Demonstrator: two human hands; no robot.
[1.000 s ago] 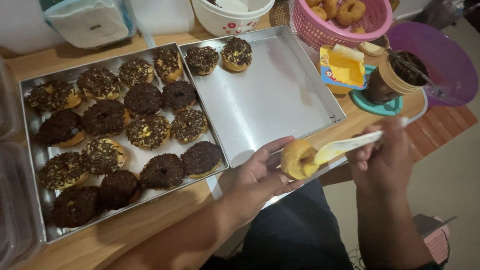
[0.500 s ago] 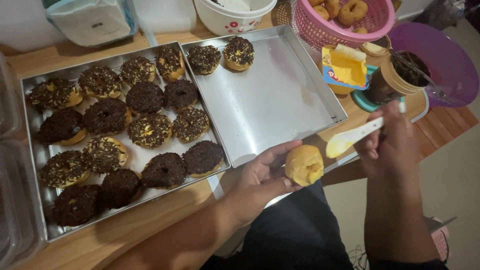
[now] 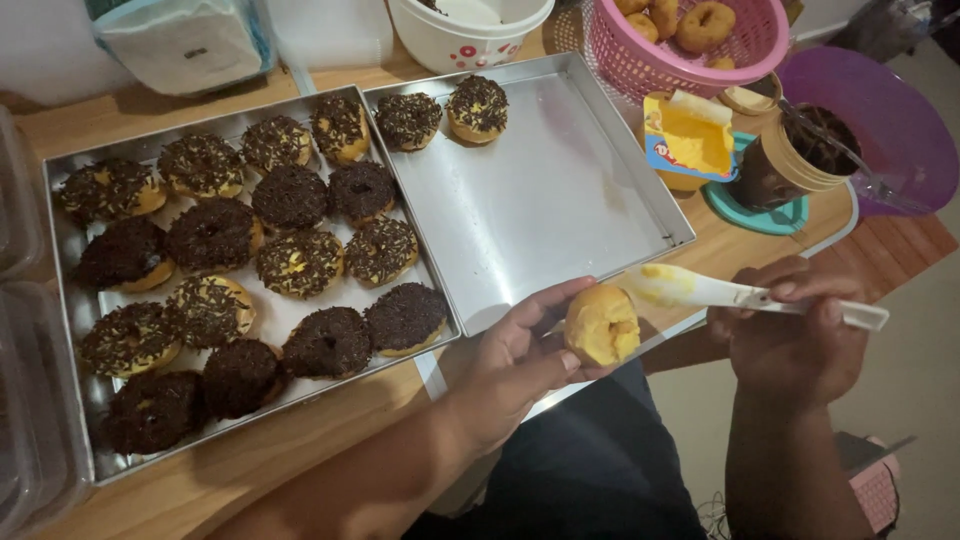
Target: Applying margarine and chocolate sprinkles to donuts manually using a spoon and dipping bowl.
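Note:
My left hand (image 3: 520,350) holds a plain golden doughnut (image 3: 601,325) by its edge, just off the front rim of the right metal tray (image 3: 560,210). My right hand (image 3: 795,335) grips a white plastic knife (image 3: 745,294) whose blade, smeared with yellow spread, points left just above the doughnut. Two chocolate-sprinkled doughnuts (image 3: 477,107) sit at the far end of that tray. The left metal tray (image 3: 70,250) is filled with several sprinkled doughnuts (image 3: 300,262).
An opened yellow spread packet (image 3: 688,140) and a jar of chocolate (image 3: 800,155) on a teal lid stand at the right. A pink basket (image 3: 700,40) holds plain doughnuts. A purple bowl (image 3: 900,130), a white bowl (image 3: 465,35) and clear containers (image 3: 25,400) surround the trays.
The knife has lifted off the doughnut and swung up to the right. My left hand has turned the doughnut slightly and keeps hold of it.

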